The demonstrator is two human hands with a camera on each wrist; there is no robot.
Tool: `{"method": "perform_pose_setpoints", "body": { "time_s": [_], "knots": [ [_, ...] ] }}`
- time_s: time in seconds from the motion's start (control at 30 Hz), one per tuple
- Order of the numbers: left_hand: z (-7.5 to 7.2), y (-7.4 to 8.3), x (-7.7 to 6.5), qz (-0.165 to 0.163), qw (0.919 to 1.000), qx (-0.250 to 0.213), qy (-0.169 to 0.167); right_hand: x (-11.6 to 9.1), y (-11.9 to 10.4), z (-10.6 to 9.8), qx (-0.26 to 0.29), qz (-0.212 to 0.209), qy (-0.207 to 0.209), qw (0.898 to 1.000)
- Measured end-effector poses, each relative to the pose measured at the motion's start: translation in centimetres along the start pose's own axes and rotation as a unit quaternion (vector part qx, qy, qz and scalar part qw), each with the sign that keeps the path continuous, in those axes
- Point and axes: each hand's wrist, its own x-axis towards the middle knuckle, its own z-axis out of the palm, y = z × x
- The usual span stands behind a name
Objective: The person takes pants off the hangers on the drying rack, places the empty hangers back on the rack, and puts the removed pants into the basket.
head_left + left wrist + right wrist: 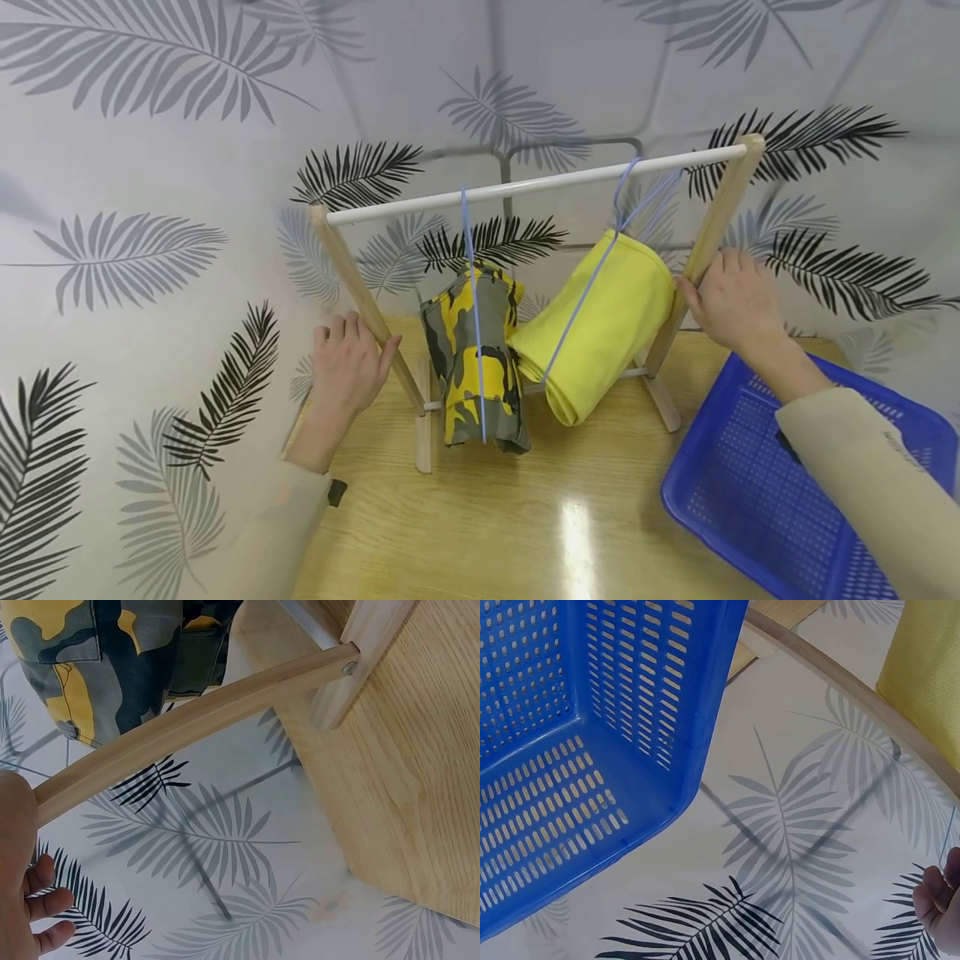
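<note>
A small wooden clothes rack (540, 185) with a white top bar stands tilted on the table. My left hand (345, 362) grips its left post, thumb laid across the wood; in the left wrist view the other fingers (51, 903) curl loosely beside the post. My right hand (735, 300) holds the right post, thumb on its inner side. From the bar hangs a folded camouflage garment (480, 358) in yellow, grey and black, on a thin blue hanger (471, 275). To its right a folded yellow cloth (607, 325) hangs slanted on another blue hanger (581, 308).
A blue perforated plastic basket (765, 492) sits at the table's right, under my right forearm. The wooden table (480, 525) extends in front of the rack. Behind it hangs a pale leaf-patterned cloth (187, 208), which also covers the left side.
</note>
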Motion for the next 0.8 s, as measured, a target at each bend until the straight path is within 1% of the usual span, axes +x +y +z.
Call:
{"method": "perform_pose_setpoints", "body": {
  "time_s": [0.17,0.3,0.47,0.53,0.67,0.8],
  "knots": [
    [0.19,0.06,0.05,0.004,0.9999,0.016,0.002,-0.09,0.15,0.37,-0.011,-0.030,0.045,0.999],
    [0.19,0.15,0.05,0.003,0.9997,0.025,0.004,-0.16,0.33,0.65,-0.019,-0.038,0.055,0.998],
    [0.40,0.00,-0.01,0.005,0.9992,0.036,0.015,-0.07,0.16,0.68,-0.021,-0.038,0.049,0.998],
    [0.55,-0.04,0.06,0.006,0.9992,0.034,0.020,-0.03,0.10,0.53,-0.020,-0.031,0.034,0.999],
    [0.62,0.02,0.40,0.007,0.9994,0.030,0.018,-0.21,0.10,0.26,-0.021,-0.021,0.012,1.000],
    [0.76,0.13,0.67,0.002,0.9994,0.032,0.011,-0.61,0.20,0.20,-0.018,-0.025,0.009,0.999]
  ]
}}
